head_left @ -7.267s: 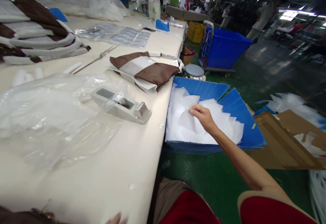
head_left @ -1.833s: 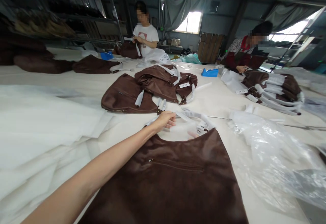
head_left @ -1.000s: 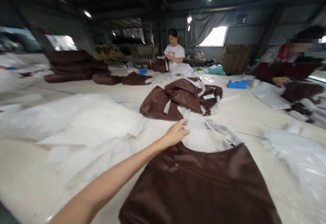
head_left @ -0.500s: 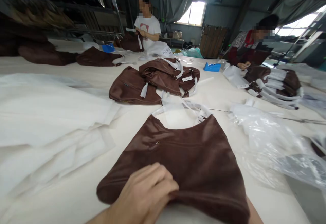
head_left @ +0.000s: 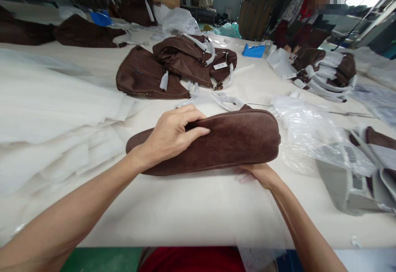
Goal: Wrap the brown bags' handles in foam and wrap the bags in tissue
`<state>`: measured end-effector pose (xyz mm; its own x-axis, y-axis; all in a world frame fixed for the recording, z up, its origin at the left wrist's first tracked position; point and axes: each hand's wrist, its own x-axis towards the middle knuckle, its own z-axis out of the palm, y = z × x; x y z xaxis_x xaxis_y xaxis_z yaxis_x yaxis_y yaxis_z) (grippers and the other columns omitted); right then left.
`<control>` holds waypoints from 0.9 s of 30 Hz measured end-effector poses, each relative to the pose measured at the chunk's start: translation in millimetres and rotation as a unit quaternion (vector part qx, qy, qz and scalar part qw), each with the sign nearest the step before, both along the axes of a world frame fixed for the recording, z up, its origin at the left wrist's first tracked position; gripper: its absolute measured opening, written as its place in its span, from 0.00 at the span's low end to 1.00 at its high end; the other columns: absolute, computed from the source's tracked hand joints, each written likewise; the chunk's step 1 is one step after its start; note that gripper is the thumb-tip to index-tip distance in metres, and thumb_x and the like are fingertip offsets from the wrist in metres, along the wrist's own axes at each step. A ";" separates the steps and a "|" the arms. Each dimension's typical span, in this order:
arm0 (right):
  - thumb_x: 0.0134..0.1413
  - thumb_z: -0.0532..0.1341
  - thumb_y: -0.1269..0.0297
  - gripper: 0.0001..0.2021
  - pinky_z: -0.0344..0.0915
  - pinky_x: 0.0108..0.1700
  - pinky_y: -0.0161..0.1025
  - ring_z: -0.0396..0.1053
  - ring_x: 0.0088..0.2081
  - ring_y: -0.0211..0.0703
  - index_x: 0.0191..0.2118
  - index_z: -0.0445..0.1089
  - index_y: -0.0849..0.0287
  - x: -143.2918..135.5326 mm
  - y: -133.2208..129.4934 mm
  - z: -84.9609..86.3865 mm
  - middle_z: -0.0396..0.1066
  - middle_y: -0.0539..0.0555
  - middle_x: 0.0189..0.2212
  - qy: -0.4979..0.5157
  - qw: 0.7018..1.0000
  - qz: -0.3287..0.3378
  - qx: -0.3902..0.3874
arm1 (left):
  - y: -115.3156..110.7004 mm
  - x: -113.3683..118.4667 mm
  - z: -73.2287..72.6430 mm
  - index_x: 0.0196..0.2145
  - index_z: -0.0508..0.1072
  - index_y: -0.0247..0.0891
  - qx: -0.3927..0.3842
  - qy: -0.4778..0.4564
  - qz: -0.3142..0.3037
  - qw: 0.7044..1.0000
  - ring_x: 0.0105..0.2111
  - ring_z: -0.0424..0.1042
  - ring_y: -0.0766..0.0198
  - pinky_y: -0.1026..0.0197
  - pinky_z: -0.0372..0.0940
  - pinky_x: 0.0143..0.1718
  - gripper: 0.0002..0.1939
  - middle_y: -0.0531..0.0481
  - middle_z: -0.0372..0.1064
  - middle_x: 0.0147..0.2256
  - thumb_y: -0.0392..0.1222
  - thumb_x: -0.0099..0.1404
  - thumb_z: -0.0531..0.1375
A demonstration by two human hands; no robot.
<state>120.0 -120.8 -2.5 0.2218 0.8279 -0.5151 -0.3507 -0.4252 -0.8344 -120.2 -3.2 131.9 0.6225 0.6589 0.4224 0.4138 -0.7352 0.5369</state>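
A brown handbag [head_left: 235, 140] is tipped up in front of me, its long rounded base facing me. My left hand [head_left: 173, 134] is closed over the upper edge of that base, thumb on the near side. Under the lower edge at the right is my right hand [head_left: 260, 173], its fingers hidden behind the bag. Part of a wrapped strap [head_left: 227, 101] shows beyond the bag. Thin white sheets [head_left: 74, 127] lie on the table to the left.
More brown bags [head_left: 185, 64] with wrapped straps and a tag lie farther back on the white table [head_left: 173, 214]. Clear plastic [head_left: 306, 119] and a grey holder [head_left: 340, 181] are on the right. Two people work across the table beside blue stands [head_left: 253, 50].
The handbag has gone from lying with its front face showing to tipped up, base toward me. My right hand has come into view under it, and the camera looks lower.
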 end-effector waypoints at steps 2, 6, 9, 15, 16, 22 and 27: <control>0.34 0.76 0.66 0.19 0.71 0.25 0.38 0.72 0.25 0.43 0.33 0.70 0.60 -19.9 -11.8 -6.0 0.76 0.52 0.27 0.016 1.000 -0.003 -0.017 | 2.2 3.0 2.2 0.34 0.74 0.36 0.021 0.009 0.000 1.000 0.32 0.66 0.64 0.62 0.60 0.38 0.09 0.53 0.67 0.31 0.45 0.67 0.60; 0.36 0.73 0.53 0.22 0.72 0.27 0.42 0.73 0.23 0.44 0.35 0.66 0.58 -69.1 -28.9 -13.0 0.75 0.52 0.24 0.100 0.995 -0.024 -0.013 | 2.9 2.6 3.4 0.35 0.74 0.37 0.043 0.036 -0.033 0.998 0.33 0.67 0.64 0.62 0.59 0.37 0.08 0.51 0.66 0.32 0.43 0.68 0.59; 0.33 0.74 0.57 0.22 0.73 0.32 0.44 0.74 0.26 0.46 0.36 0.68 0.58 -88.1 -19.3 -7.0 0.77 0.54 0.27 0.166 0.984 -0.058 0.005 | 6.8 3.9 3.5 0.36 0.74 0.37 0.048 0.053 -0.051 0.996 0.33 0.68 0.63 0.61 0.60 0.37 0.07 0.51 0.66 0.32 0.42 0.68 0.59; 0.29 0.71 0.67 0.21 0.70 0.46 0.41 0.73 0.42 0.47 0.37 0.71 0.56 -94.8 12.8 1.7 0.78 0.52 0.39 0.097 0.983 -0.149 0.048 | 25.8 18.7 9.6 0.37 0.75 0.37 0.054 0.067 -0.041 0.995 0.39 0.70 0.59 0.57 0.62 0.43 0.08 0.52 0.65 0.33 0.43 0.66 0.61; 0.33 0.71 0.63 0.19 0.70 0.44 0.40 0.73 0.41 0.47 0.37 0.71 0.56 -95.0 6.5 -0.1 0.77 0.53 0.38 0.101 0.989 -0.105 0.026 | 28.1 19.9 10.3 0.37 0.75 0.37 0.054 0.072 -0.040 0.995 0.39 0.70 0.58 0.57 0.62 0.43 0.08 0.52 0.65 0.34 0.44 0.66 0.61; 0.45 0.68 0.44 0.21 0.67 0.29 0.35 0.70 0.28 0.40 0.36 0.66 0.55 -81.7 -72.3 3.3 0.72 0.50 0.29 0.049 0.987 0.129 -0.083 | 8.2 15.2 -6.1 0.37 0.74 0.38 0.061 0.081 -0.086 0.991 0.38 0.69 0.61 0.60 0.61 0.40 0.07 0.52 0.65 0.34 0.42 0.68 0.59; 0.46 0.67 0.42 0.18 0.70 0.31 0.39 0.73 0.31 0.48 0.30 0.72 0.52 -39.6 -109.7 78.2 0.73 0.51 0.27 -0.154 0.918 0.363 -0.038 | -44.7 4.4 -40.1 0.40 0.72 0.39 0.010 0.178 -0.165 0.970 0.37 0.67 0.61 0.61 0.62 0.37 0.06 0.50 0.67 0.37 0.40 0.71 0.55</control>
